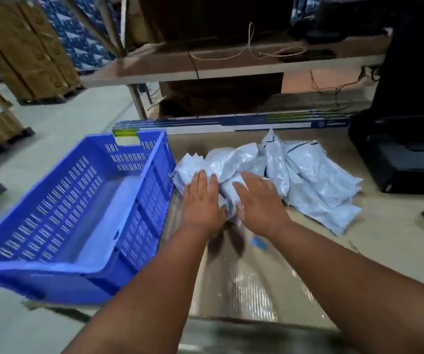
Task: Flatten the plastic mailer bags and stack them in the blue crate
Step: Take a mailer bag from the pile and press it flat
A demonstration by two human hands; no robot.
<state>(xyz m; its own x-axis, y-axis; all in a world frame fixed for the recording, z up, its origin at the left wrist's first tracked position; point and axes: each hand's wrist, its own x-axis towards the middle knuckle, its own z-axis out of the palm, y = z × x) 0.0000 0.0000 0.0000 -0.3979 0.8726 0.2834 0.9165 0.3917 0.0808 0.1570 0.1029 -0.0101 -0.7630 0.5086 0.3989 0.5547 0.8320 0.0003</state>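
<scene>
A heap of crumpled pale grey plastic mailer bags (308,175) lies on the cardboard-covered work surface (257,277). The nearest crumpled bag (225,190) sits at the heap's left end. My left hand (202,200) lies flat on it, fingers straight. My right hand (259,198) presses on the same bag just to the right, fingers straight as well. The blue slotted crate (139,195) stands to the left of the bags, its near wall beside my left hand. Nothing lies inside it.
A long flat printed box (231,122) runs behind the crate and bags. A black machine (397,159) stands at the right. A wooden table with cords (231,65) is behind. Stacked cartons on pallets (26,52) stand on the floor at far left. A blue scrap (259,243) lies near my right wrist.
</scene>
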